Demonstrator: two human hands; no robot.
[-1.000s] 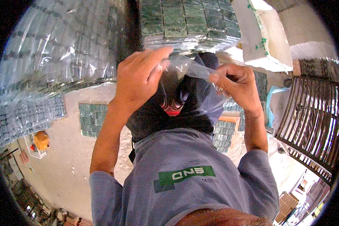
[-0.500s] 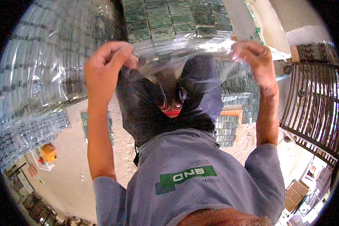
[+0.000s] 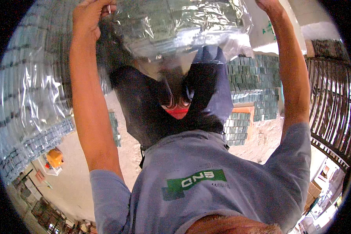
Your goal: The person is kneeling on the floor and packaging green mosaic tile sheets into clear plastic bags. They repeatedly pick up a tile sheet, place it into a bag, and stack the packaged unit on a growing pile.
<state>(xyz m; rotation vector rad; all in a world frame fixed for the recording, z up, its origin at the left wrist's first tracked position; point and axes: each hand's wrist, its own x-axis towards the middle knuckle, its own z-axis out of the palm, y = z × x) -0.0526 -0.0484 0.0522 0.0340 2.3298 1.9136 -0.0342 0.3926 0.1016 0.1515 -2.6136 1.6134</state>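
Observation:
A clear plastic film, shiny and creased, spreads in front of me over a stack of dark green tile-like blocks, seen dimly through it. The film's near edge hangs by my knees. At the upper left my left hand is closed, its fingers curled at the film's left side; the fingertips are partly cut off by the picture's edge. My right hand reaches to the top edge on the other side of the film, and its fingers are out of view. Both arms are stretched forward.
On the left stands a large film-wrapped stack. More green blocks stand in rows to the right, some by an orange pallet. A dark slatted rack is at the far right. An orange object sits lower left.
Both my hands have moved forward and apart, toward the top edge. The film, bunched between them before, now lies spread over the stack.

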